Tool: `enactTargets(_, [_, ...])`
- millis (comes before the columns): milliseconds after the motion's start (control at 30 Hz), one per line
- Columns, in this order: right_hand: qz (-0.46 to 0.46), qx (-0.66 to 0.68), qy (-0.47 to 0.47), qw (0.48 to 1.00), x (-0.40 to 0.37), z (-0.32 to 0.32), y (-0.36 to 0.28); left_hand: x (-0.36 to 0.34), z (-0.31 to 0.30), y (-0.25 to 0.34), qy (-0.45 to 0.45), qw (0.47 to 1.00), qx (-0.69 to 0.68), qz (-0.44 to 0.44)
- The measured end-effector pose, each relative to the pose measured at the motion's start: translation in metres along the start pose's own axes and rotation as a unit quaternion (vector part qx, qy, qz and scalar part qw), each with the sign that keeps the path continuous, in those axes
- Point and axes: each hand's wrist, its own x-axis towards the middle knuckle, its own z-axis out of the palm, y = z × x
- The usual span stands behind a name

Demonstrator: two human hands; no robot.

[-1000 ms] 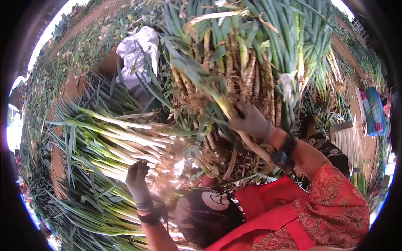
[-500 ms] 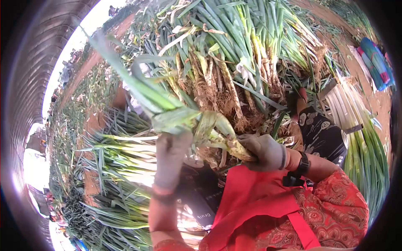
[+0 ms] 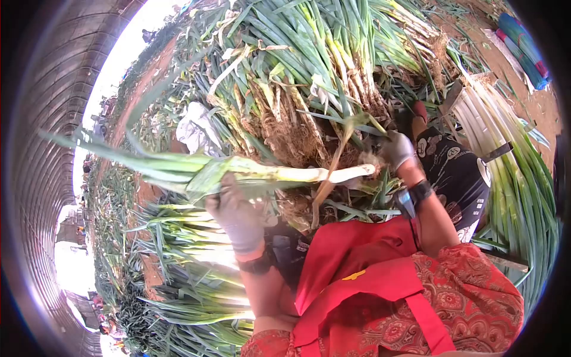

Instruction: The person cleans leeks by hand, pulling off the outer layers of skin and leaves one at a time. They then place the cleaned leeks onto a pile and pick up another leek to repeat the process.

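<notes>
A long green onion (image 3: 285, 171) lies nearly level in front of me, its peeled white end and roots to the right, green leaves stretching left. My left hand (image 3: 235, 217), gloved, is closed around it near the leaf base. To the right, my gloved right hand (image 3: 398, 150) is off the stalk, fingers closed on the end of a stripped outer leaf (image 3: 342, 149). That leaf is yellowish-brown, folded and hanging, partly blurred. Beyond my hands, unpeeled green onions (image 3: 291, 113) with dirty roots lie in a heap.
Peeled green onions (image 3: 190, 229) lie to my left. On the right, more white stalks (image 3: 485, 119) rest in a metal-sided holder (image 3: 498, 152). A white cloth (image 3: 199, 130) sits at the heap's left, and a blue roll (image 3: 523, 50) on the ground at far right.
The outer leaf has come off the stalk, baring its white shaft. My right hand has moved up and right, away from the root end; the onion has swung closer to level.
</notes>
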Motion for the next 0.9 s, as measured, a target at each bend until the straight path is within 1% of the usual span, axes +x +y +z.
enactTargets(33, [-0.008, -0.136, -0.006, 0.991, -0.009, -0.03, -0.004, 0.005, -0.004, -0.006, 0.023, 0.998, 0.038, 0.042])
enactTargets(67, [0.045, -0.293, -0.042, 0.954, 0.002, -0.04, 0.006, -0.001, -0.001, -0.016, 0.057, 0.995, -0.076, -0.021])
enactTargets(100, [0.05, -0.366, 0.018, 0.929, -0.008, -0.049, -0.002, 0.002, -0.002, -0.016, 0.05, 0.997, -0.054, -0.024])
enactTargets(133, [-0.074, -0.293, 0.042, 0.952, -0.024, -0.062, -0.021, 0.006, -0.006, -0.013, 0.04, 0.998, -0.034, -0.029])
enactTargets(167, [-0.196, -0.214, 0.068, 0.955, -0.038, -0.072, -0.045, -0.001, -0.003, -0.017, 0.017, 0.997, -0.037, -0.06])
enactTargets(200, [-0.289, -0.101, 0.043, 0.951, -0.052, -0.074, -0.07, -0.008, 0.0, -0.022, -0.006, 0.995, -0.039, -0.091])
enactTargets(233, [-0.374, 0.014, 0.019, 0.927, -0.064, -0.07, -0.091, -0.003, 0.0, -0.016, -0.015, 0.999, -0.003, -0.029])
enactTargets(267, [-0.355, 0.142, -0.117, 0.917, -0.074, -0.06, -0.105, 0.007, 0.001, -0.005, -0.022, 0.999, 0.031, 0.034])
enactTargets(300, [-0.324, 0.266, -0.247, 0.874, -0.084, -0.052, -0.116, 0.014, 0.004, 0.004, -0.028, 0.993, 0.065, 0.097])
enactTargets(333, [-0.269, 0.28, -0.339, 0.857, -0.092, -0.043, -0.126, 0.009, 0.017, 0.005, -0.078, 0.976, -0.181, -0.088])
enactTargets(367, [-0.211, 0.292, -0.427, 0.829, -0.1, -0.036, -0.132, 0.003, 0.029, 0.006, -0.031, 0.871, -0.404, -0.278])
enactTargets(400, [-0.184, 0.309, -0.431, 0.828, -0.106, -0.035, -0.134, 0.018, 0.021, 0.029, -0.04, 0.8, -0.472, -0.367])
enactTargets(467, [-0.128, 0.343, -0.442, 0.819, -0.117, -0.036, -0.136, 0.033, 0.02, 0.055, -0.116, 0.781, -0.419, -0.448])
enactTargets(567, [-0.188, 0.344, -0.4, 0.829, -0.122, -0.024, -0.129, 0.033, 0.03, 0.07, -0.054, 0.678, -0.563, -0.47])
enactTargets(600, [-0.13, 0.367, -0.394, 0.833, -0.126, -0.019, -0.127, 0.031, 0.036, 0.073, -0.024, 0.692, -0.538, -0.481])
enactTargets(700, [-0.172, 0.422, -0.278, 0.846, -0.133, 0.008, -0.118, 0.041, 0.044, 0.084, -0.024, 0.662, -0.56, -0.497])
enactTargets(733, [-0.155, 0.413, -0.269, 0.856, -0.139, -0.005, -0.128, 0.038, 0.059, 0.082, 0.007, 0.644, -0.575, -0.505])
enactTargets(833, [-0.178, 0.359, -0.221, 0.889, -0.135, -0.001, -0.117, 0.04, 0.076, 0.088, 0.03, 0.656, -0.605, -0.449])
enactTargets(867, [-0.136, 0.411, -0.227, 0.872, -0.134, 0.001, -0.115, 0.038, 0.071, 0.093, 0.012, 0.656, -0.598, -0.46])
enactTargets(900, [-0.095, 0.46, -0.234, 0.851, -0.134, 0.003, -0.114, 0.037, 0.066, 0.1, -0.032, 0.681, -0.585, -0.44])
